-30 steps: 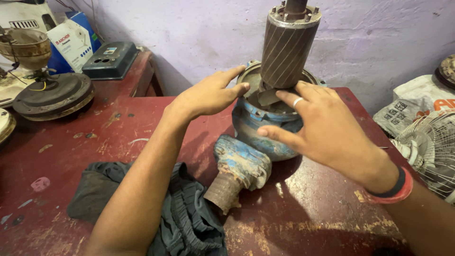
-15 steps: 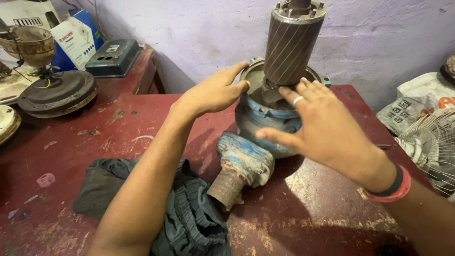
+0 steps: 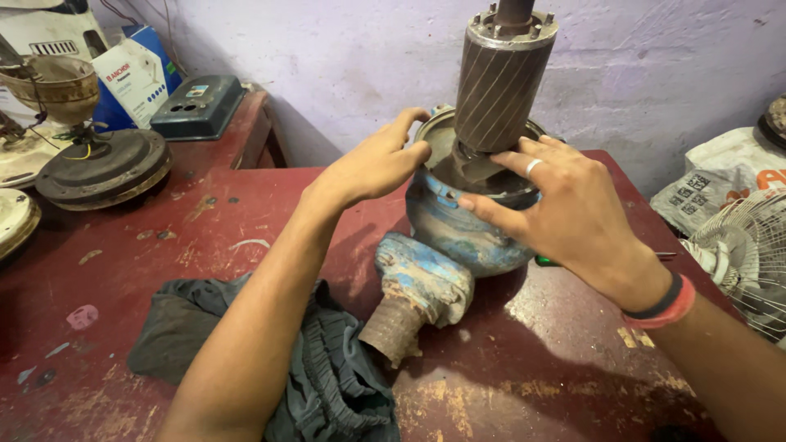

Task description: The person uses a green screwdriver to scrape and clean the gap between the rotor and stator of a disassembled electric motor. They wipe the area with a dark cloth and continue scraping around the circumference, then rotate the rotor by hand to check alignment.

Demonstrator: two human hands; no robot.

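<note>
A worn blue pump housing (image 3: 458, 233) stands on a red table (image 3: 205, 237). A grooved grey rotor (image 3: 499, 86) rises upright out of its open top. My left hand (image 3: 372, 164) grips the housing's left rim with fingertips and thumb. My right hand (image 3: 573, 217), with a ring and a red wristband, lies over the right rim, fingers spread toward the rotor's base and thumb pressed on the front wall. A blue casting with a rusty pipe stub (image 3: 417, 295) lies in front of the housing.
A dark cloth (image 3: 327, 385) lies under my left forearm. A fan motor (image 3: 102, 168), a dark switch box (image 3: 196, 106) and a carton (image 3: 135, 78) sit at the back left. A white fan guard (image 3: 745, 262) and a sack (image 3: 720, 192) are at the right. A green tool handle (image 3: 547, 261) shows behind my right wrist.
My right hand has moved from in front of the housing up onto its rim. My left hand has closed more firmly on the left rim. The view has shifted slightly.
</note>
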